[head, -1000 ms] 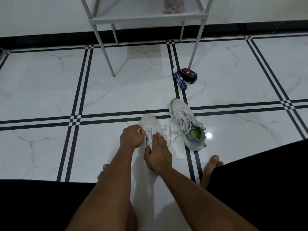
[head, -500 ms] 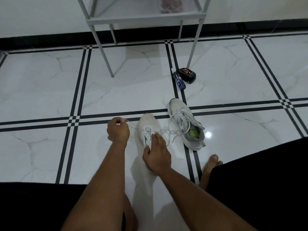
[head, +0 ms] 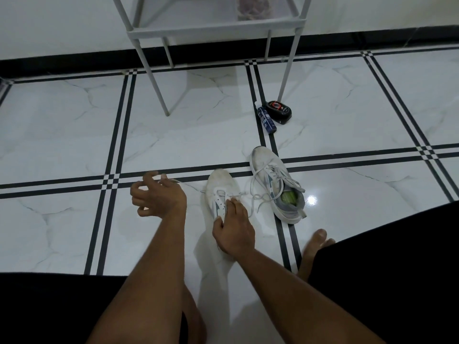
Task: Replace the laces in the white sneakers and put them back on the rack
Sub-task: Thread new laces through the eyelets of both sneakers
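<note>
Two white sneakers lie on the tiled floor in front of me. My right hand [head: 233, 229] grips the side of the near sneaker [head: 219, 187] at its eyelets and holds it down. My left hand [head: 156, 194] is out to the left of that shoe and pinches the end of a white lace [head: 191, 186], which runs taut from my fingers to the shoe. The second sneaker [head: 275, 184] lies to the right with its lace loose and something green inside its heel. The white rack [head: 213, 31] stands at the back.
A small blue bottle [head: 267, 120] and a black tin with a red lid [head: 278, 111] lie by the rack's right front leg [head: 288, 63]. My bare foot [head: 314, 247] rests right of the near shoe. My black-clad legs fill the lower corners.
My left hand has moved from the near sneaker's eyelets out to the left, drawing the lace out with it. My right hand has stayed on the shoe.
</note>
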The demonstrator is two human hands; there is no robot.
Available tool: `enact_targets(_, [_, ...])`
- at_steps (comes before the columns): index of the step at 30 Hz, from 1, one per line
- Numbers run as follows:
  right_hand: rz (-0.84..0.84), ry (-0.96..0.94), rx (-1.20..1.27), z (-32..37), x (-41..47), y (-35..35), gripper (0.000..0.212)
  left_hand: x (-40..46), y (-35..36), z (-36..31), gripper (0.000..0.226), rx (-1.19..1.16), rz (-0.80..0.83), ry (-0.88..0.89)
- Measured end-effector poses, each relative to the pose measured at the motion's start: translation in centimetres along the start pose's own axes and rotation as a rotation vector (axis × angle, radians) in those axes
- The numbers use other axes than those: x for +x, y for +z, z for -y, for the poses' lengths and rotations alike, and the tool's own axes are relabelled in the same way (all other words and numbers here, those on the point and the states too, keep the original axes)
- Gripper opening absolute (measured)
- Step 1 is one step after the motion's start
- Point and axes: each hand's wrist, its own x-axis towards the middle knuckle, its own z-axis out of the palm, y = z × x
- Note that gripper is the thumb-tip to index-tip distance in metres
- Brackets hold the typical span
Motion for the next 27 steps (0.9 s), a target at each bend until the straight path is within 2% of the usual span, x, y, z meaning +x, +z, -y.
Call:
enact_targets(2, [0.042, 0.096, 0.154, 0.3, 0.8, -0.6, 0.064, -1.5, 0.0, 1.1, 0.031, 0.008, 0.035, 0.143])
enact_targets(4, [0.044, 0.225, 0.310, 0.6, 2.2, -1.3, 0.055, -3.2, 0.5, 2.7, 0.023, -0.082, 0.283, 0.249])
enact_targets(6, [-0.017, 0.291, 0.419, 0.5, 3.5, -1.9, 0.044, -5.0, 1.2, 4.3, 0.028, -0.140, 0.532, 0.280])
enact_targets(8, [-0.040, 0.324, 0.472, 0.2, 3.9, -2.2, 0.033, -6.3, 1.7, 4.8, 0.035, -0.163, 0.622, 0.277])
enact_targets(10, [-0.020, 0.280, 0.415, 0.3, 3.4, -2.4, 0.038, -6.8, 2.2, 4.3, 0.039, -0.199, 0.637, 0.223])
enact_targets(13, [0.025, 0.119, 0.174, 0.3, 1.9, -1.7, 0.066, -5.6, 3.1, 2.8, 0.033, -0.210, 0.656, 0.106])
enact_targets(15, [0.039, 0.051, 0.108, -0.1, 1.3, -1.0, 0.074, -4.8, 4.1, 2.4, 0.031, -0.164, 0.692, 0.080])
enact_targets(21, [0.026, 0.037, 0.080, -0.1, 1.0, -0.8, 0.072, -4.9, 4.6, 2.8, 0.029, -0.093, 0.632, 0.058])
enact_targets(25, [0.024, 0.047, 0.085, 0.1, 1.0, -0.8, 0.074, -4.2, 6.2, 4.8, 0.049, -0.199, 0.694, -0.041])
enact_targets(27, [0.024, 0.045, 0.080, 0.0, 1.0, -0.8, 0.074, -3.6, 8.1, 6.2, 0.060, -0.220, 0.674, -0.040])
